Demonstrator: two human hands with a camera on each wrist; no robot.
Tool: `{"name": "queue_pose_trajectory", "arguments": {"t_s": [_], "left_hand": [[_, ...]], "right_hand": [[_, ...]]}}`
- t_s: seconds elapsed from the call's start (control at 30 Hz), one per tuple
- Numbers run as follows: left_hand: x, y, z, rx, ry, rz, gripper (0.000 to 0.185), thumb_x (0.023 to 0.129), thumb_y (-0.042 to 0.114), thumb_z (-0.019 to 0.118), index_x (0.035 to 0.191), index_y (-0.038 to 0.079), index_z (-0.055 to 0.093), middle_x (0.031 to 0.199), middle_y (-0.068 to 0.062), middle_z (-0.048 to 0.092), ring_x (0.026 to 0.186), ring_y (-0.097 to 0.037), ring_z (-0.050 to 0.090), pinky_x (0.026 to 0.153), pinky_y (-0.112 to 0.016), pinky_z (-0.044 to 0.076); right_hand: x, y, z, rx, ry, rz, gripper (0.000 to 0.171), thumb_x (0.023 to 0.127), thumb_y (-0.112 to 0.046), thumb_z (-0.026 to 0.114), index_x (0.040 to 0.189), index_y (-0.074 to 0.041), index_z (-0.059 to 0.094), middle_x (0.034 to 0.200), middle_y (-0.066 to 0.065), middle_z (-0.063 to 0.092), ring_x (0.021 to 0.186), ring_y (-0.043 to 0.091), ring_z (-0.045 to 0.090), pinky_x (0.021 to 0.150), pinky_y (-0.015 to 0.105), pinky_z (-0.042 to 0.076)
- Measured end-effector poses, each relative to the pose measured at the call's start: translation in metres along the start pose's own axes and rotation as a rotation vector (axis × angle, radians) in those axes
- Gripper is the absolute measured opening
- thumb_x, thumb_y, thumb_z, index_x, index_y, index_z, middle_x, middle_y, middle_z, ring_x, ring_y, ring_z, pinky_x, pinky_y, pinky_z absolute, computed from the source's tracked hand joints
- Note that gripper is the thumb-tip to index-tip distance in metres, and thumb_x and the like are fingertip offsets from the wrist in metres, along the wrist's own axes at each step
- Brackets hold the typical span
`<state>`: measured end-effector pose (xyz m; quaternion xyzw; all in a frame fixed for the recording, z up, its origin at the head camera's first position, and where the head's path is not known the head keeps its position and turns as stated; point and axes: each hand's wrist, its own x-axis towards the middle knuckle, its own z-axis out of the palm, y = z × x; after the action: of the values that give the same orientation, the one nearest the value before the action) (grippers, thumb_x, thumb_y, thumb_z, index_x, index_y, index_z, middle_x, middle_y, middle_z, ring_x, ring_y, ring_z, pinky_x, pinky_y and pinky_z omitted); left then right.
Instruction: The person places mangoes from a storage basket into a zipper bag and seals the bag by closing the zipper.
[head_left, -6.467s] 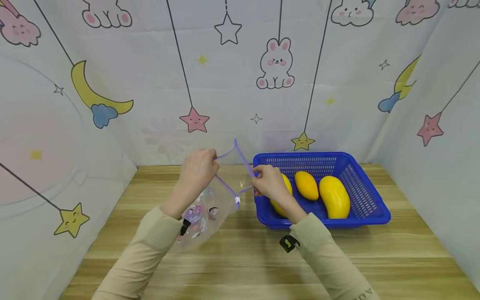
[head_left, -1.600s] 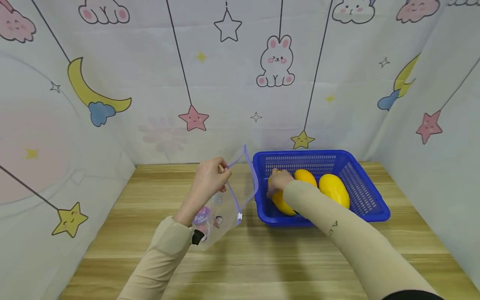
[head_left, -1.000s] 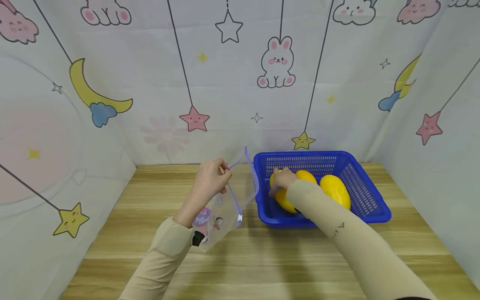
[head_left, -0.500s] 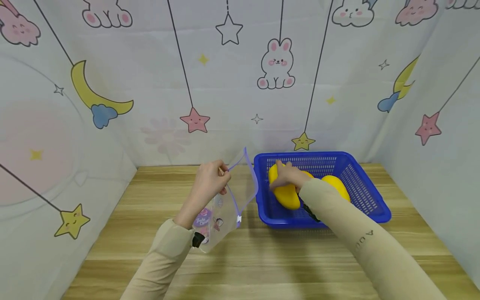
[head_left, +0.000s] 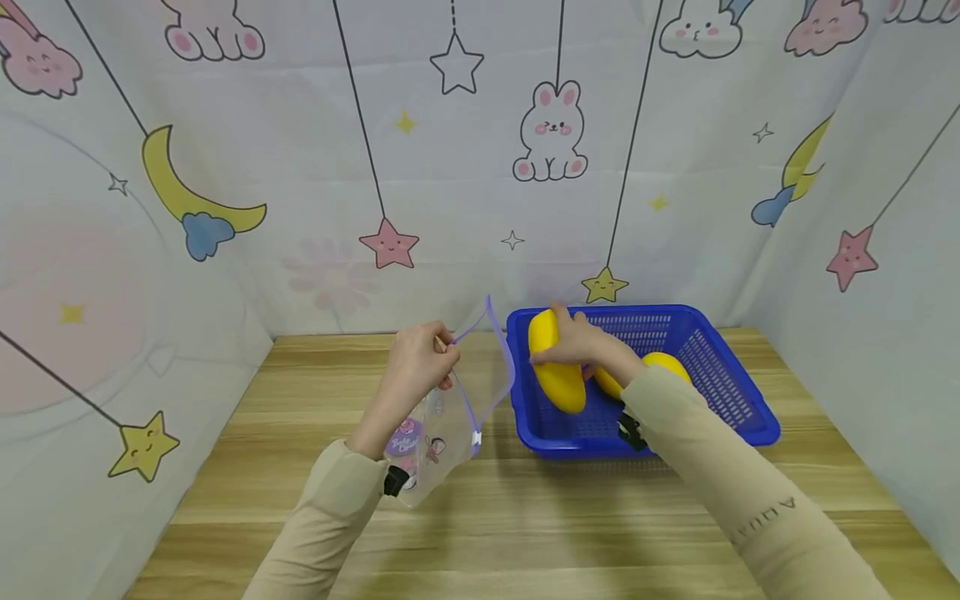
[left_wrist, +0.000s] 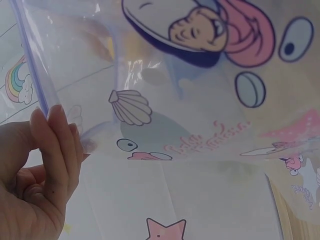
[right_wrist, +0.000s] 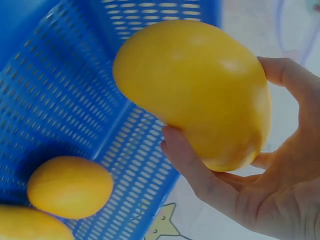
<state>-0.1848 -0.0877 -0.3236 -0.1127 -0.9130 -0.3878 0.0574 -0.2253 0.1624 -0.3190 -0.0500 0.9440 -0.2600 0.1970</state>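
My right hand (head_left: 581, 343) is curled round a mango (head_left: 553, 360), thumb on one side and fingers (right_wrist: 192, 167) wrapped under the other, and has it lifted above the left end of the basket (head_left: 738, 417), clear of the floor of it. My left hand (head_left: 416, 364) pinches the top edge of a clear zip bag (head_left: 442, 421) between thumb and fingertips (left_wrist: 57, 145), so the bag hangs down from my grip with its mouth gaping toward the basket.

The mango I hold sits just inside the basket's left wall, tilted with its upper end toward the bag. The bag hangs just left of the basket, its purple zip strip (head_left: 501, 350) close to the basket's rim; whether they touch I cannot tell. Cartoon prints cover the bag's lower half.

Two more mangoes lie in the basket behind my right wrist: an orange one (right_wrist: 70, 186) on the mesh floor below the held fruit, and a yellow one (head_left: 667, 365) further right, partly hidden by my sleeve (head_left: 697, 450).

The basket stands on a wooden table (head_left: 300, 375), near its back edge. A printed curtain (head_left: 480, 167) rises behind it.
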Motion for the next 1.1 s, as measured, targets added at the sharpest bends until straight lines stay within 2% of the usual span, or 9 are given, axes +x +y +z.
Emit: {"name": "queue_pose_trajectory", "arguments": {"t_s": [0.23, 0.6, 0.83, 0.97, 1.1], "left_hand": [[0.002, 0.0, 0.001, -0.003, 0.007, -0.002, 0.014, 0.084, 0.006, 0.056, 0.092, 0.0, 0.066, 0.057, -0.006, 0.066, 0.036, -0.005, 0.056, 0.044, -0.022, 0.048], [0.002, 0.002, 0.002, -0.008, -0.002, -0.015, 0.013, 0.085, 0.006, 0.056, 0.092, 0.001, 0.065, 0.057, -0.005, 0.065, 0.037, -0.007, 0.057, 0.043, -0.023, 0.047], [0.003, 0.001, 0.005, -0.017, -0.011, -0.014, 0.013, 0.085, 0.006, 0.055, 0.091, 0.001, 0.065, 0.058, -0.005, 0.065, 0.036, -0.006, 0.056, 0.041, -0.023, 0.048], [0.004, 0.001, 0.006, -0.01, -0.009, -0.01, 0.012, 0.084, 0.006, 0.055, 0.088, 0.001, 0.065, 0.056, -0.005, 0.065, 0.035, -0.005, 0.055, 0.04, -0.022, 0.048], [0.003, 0.002, 0.006, -0.009, -0.015, -0.011, 0.011, 0.084, 0.006, 0.055, 0.088, 0.001, 0.064, 0.056, -0.005, 0.064, 0.034, -0.005, 0.054, 0.04, -0.022, 0.048]], "right_hand": [[-0.012, -0.004, -0.005, 0.095, 0.036, -0.06, 0.102, 0.085, -0.041, 0.068, 0.154, -0.016, -0.003, 0.14, 0.03, 0.029, 0.112, 0.043, 0.052, 0.059, 0.035, 0.06], [-0.028, -0.011, -0.002, 0.136, 0.117, -0.14, 0.102, 0.083, -0.043, 0.069, 0.154, -0.016, 0.001, 0.136, 0.028, 0.036, 0.102, 0.038, 0.059, 0.052, 0.029, 0.057], [-0.036, -0.018, 0.001, 0.168, 0.165, -0.148, 0.106, 0.083, -0.046, 0.069, 0.155, -0.024, -0.006, 0.148, 0.025, 0.026, 0.104, 0.038, 0.057, 0.054, 0.027, 0.057], [-0.041, -0.024, 0.002, 0.16, 0.185, -0.145, 0.106, 0.081, -0.049, 0.069, 0.155, -0.027, -0.004, 0.144, 0.025, 0.03, 0.102, 0.036, 0.058, 0.061, 0.028, 0.057], [-0.045, -0.029, 0.003, 0.122, 0.213, -0.141, 0.105, 0.08, -0.052, 0.069, 0.155, -0.029, -0.002, 0.142, 0.024, 0.033, 0.101, 0.034, 0.059, 0.072, 0.034, 0.057]]}}
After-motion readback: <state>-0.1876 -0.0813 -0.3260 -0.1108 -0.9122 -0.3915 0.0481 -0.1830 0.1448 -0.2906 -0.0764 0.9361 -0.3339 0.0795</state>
